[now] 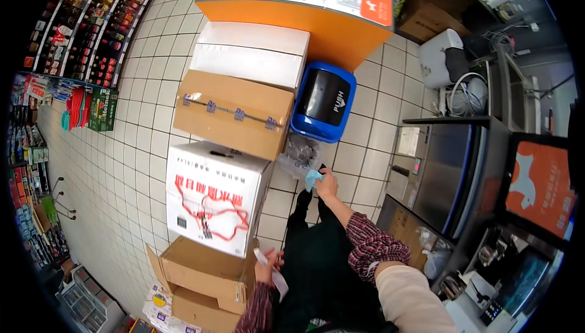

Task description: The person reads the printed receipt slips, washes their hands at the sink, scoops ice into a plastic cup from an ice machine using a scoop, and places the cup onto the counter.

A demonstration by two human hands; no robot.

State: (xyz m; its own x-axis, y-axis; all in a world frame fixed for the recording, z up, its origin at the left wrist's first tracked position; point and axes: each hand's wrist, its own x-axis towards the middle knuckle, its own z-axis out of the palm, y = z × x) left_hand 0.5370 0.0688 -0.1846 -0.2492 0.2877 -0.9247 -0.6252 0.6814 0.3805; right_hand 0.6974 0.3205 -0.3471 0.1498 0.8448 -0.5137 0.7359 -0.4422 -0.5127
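My right hand (328, 185) is closed on a crumpled light-blue cloth or tissue (313, 179); which of the two I cannot tell. It is just beside a clear plastic bag (298, 155) with dark contents on the floor. Lower left, my left hand (268, 266) has its fingers curled round a white strip (280, 283) that hangs down past the wrist. Close to that hand stand a white carton with red lettering (201, 223), a red cord (228, 214) lying on it, and an opened brown carton (204, 275).
A blue bin with a black push lid (323, 101) stands beside a taped brown carton (234, 113) and a white box (250, 53). Beyond them is an orange counter (292, 25). Stocked shelves (85, 22) line the left; a steel appliance (436, 174) stands right.
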